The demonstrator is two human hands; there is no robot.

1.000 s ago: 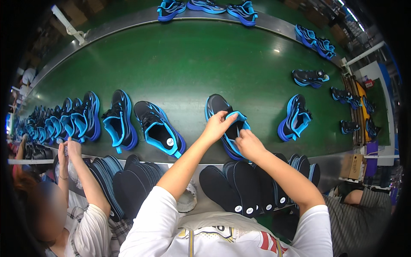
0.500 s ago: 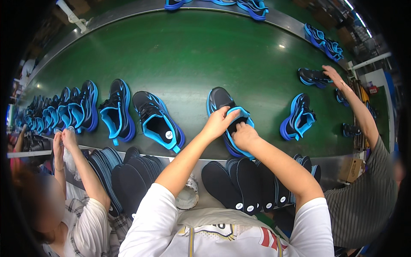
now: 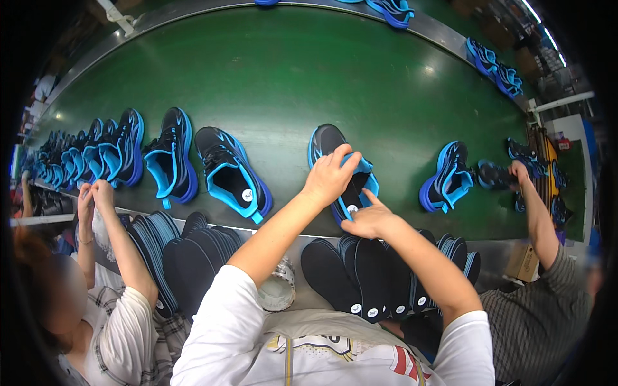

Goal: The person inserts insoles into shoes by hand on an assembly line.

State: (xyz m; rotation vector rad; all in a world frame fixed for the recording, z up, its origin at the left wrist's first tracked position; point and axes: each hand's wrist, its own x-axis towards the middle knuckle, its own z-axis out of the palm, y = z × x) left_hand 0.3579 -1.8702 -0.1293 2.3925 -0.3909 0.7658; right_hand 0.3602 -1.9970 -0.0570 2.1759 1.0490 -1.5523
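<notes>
A black and blue sneaker (image 3: 327, 140) lies in front of me on the green conveyor belt, toe pointing away. My left hand (image 3: 329, 175) grips its tongue and the near side of its opening. At the heel, my right hand (image 3: 374, 217) holds the light-blue collar, one finger reaching into the opening and the others curled outside. A dark insole with a round white sticker (image 3: 352, 210) shows inside the shoe. To the left lie two more sneakers, one (image 3: 233, 172) with a stickered insole and one (image 3: 172, 154) beside it. Another sneaker (image 3: 447, 177) stands to the right.
Fanned stacks of black insoles (image 3: 331, 270) line the metal ledge before me, with more insoles (image 3: 199, 264) to the left. A white tape roll (image 3: 277, 286) sits between them. A co-worker's hands (image 3: 95, 193) are at left; another's hand (image 3: 519, 172) holds a sneaker at right.
My right hand has drawn back from inside the shoe to its heel, and the insole's sticker now shows. The right co-worker's hand has moved a sneaker rightward and nearer.
</notes>
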